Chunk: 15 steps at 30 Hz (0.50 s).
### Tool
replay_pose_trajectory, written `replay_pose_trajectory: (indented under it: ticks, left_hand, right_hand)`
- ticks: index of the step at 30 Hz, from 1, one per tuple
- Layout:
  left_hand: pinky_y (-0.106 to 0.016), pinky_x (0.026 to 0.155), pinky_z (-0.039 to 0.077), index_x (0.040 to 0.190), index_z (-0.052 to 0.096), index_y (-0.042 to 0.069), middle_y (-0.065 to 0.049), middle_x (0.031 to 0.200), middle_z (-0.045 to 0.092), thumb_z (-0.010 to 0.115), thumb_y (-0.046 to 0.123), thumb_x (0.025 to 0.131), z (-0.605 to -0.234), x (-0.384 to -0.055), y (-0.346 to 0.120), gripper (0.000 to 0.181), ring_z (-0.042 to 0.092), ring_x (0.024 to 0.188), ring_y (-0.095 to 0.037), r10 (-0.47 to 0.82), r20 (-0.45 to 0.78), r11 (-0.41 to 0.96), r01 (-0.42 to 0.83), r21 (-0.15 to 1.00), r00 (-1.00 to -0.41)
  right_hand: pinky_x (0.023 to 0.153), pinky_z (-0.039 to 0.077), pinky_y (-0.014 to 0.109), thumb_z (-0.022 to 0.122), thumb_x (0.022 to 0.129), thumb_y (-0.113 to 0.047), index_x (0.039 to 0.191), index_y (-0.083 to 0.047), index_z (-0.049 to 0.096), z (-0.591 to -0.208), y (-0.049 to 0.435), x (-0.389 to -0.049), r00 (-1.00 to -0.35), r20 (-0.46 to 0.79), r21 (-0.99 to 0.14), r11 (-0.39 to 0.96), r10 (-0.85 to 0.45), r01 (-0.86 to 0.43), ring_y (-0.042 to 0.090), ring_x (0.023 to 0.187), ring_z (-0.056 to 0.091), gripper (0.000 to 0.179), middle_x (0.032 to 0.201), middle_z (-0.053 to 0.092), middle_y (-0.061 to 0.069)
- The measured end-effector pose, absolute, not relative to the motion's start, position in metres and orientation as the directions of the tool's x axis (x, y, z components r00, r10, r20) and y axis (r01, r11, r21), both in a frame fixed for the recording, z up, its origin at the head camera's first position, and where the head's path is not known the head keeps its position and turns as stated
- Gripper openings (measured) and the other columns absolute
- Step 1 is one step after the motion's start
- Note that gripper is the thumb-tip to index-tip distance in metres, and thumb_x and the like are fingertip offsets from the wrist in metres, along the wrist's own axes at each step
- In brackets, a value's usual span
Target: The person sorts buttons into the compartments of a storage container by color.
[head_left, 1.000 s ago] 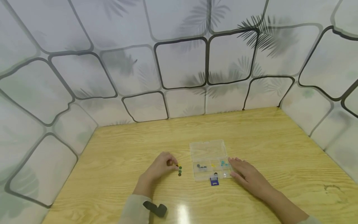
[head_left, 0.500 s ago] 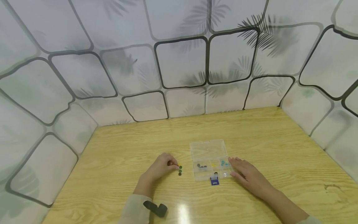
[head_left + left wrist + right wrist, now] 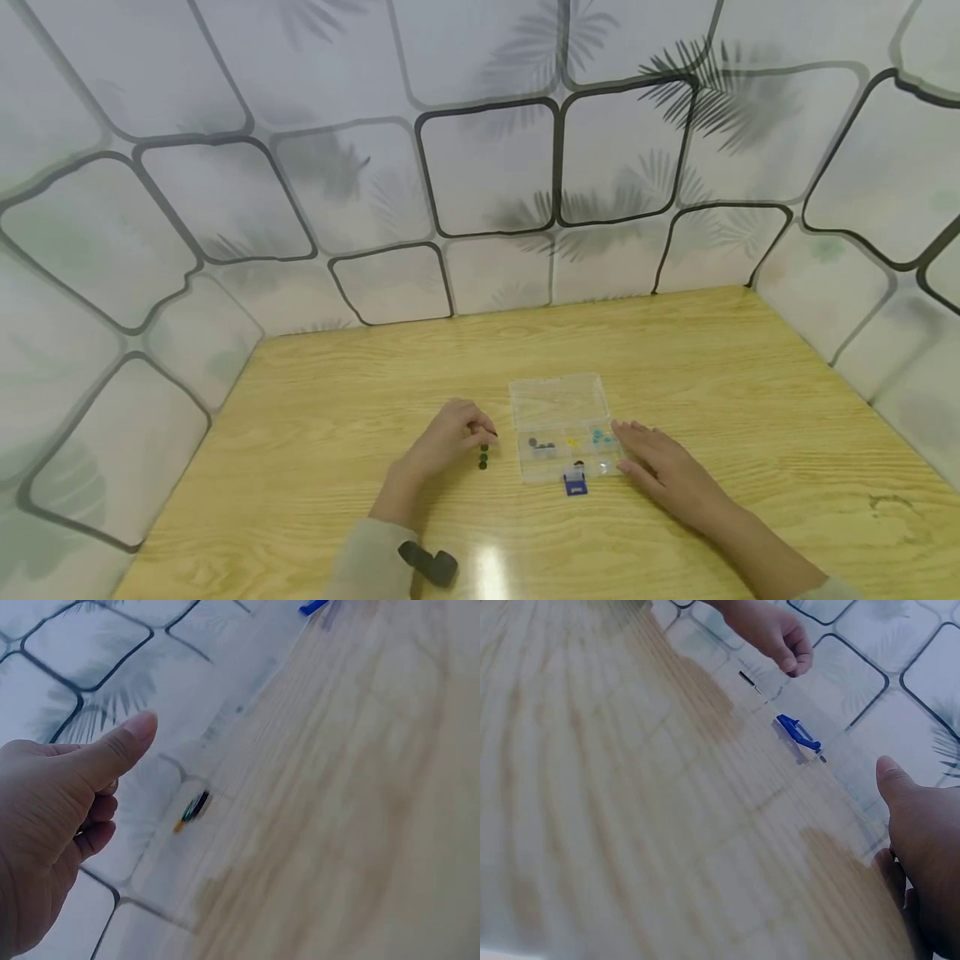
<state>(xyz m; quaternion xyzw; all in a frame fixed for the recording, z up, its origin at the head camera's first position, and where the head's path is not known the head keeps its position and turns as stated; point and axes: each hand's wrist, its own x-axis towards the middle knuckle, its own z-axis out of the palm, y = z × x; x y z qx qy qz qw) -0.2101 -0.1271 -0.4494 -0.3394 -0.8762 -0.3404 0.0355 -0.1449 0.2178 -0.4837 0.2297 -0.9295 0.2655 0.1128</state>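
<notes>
My left hand [image 3: 450,437] has thumb and fingertips together, pinching a small dark piece [image 3: 492,432] whose kind is too small to tell. Beneath it, a short row of small round dark green pieces [image 3: 483,457] lies on the table; in the left wrist view, a yellow piece [image 3: 178,826] shows at one end of that row. To the right is a clear plastic compartment box [image 3: 528,475] with its lid [image 3: 558,402] folded back. Against the box's right side rests my right hand [image 3: 667,471], fingers fairly straight. Grey, yellow and light blue pieces [image 3: 602,437] lie inside the box.
A blue latch [image 3: 575,485] sticks out from the box's front edge, with a dark round piece [image 3: 578,464] just behind it. The wooden table [image 3: 375,367] meets a patterned backdrop [image 3: 495,275] at the back and sides.
My left hand has moved a little right and away from me, from beside the row to above its far end, carrying the small dark piece. The right hand and box stay put.
</notes>
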Motion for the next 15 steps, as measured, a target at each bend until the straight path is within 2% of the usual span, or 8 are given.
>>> replay_pose_trajectory:
  ticks: [6,9,12,15]
  left_hand:
    - [-0.02,0.071,0.039,0.087,0.067,0.013,0.006,0.079,0.057,0.072,0.02,0.083,-0.449,-0.206,-0.099,0.009,0.042,0.077,-0.008,0.66,0.385,0.454,0.751,0.48,-0.645]
    - [-0.019,0.071,0.038,0.087,0.067,0.013,0.006,0.08,0.057,0.073,0.019,0.081,-0.449,-0.204,-0.086,0.011,0.043,0.077,-0.008,0.682,0.405,0.426,0.781,0.457,-0.609]
    - [-0.02,0.073,0.037,0.087,0.067,0.013,0.006,0.078,0.056,0.074,0.017,0.079,-0.448,-0.204,-0.074,0.012,0.044,0.076,-0.01,0.68,0.434,0.416,0.799,0.434,-0.591]
    - [-0.02,0.072,0.035,0.087,0.067,0.013,0.006,0.075,0.054,0.074,0.019,0.079,-0.446,-0.204,-0.063,0.012,0.043,0.074,-0.01,0.672,0.439,0.429,0.797,0.425,-0.596]
  right_hand:
    - [0.101,0.03,0.057,0.057,0.095,-0.027,0.14,-0.011,0.045,-0.485,0.219,-0.145,-0.863,0.345,-0.433,0.753,-0.37,-0.496,0.036,0.128,0.044,0.049,0.139,0.049,0.012]
    - [0.101,0.031,0.057,0.056,0.095,-0.027,0.141,-0.011,0.045,-0.485,0.219,-0.144,-0.86,0.348,-0.429,0.753,-0.372,-0.499,0.036,0.127,0.045,0.049,0.139,0.05,0.012]
    - [0.101,0.03,0.057,0.056,0.095,-0.027,0.14,-0.01,0.045,-0.484,0.218,-0.145,-0.86,0.35,-0.434,0.75,-0.372,-0.5,0.037,0.127,0.045,0.049,0.138,0.05,0.012]
    - [0.101,0.03,0.058,0.057,0.095,-0.027,0.14,-0.01,0.045,-0.484,0.218,-0.145,-0.862,0.35,-0.439,0.749,-0.366,-0.496,0.036,0.127,0.045,0.049,0.138,0.05,0.012]
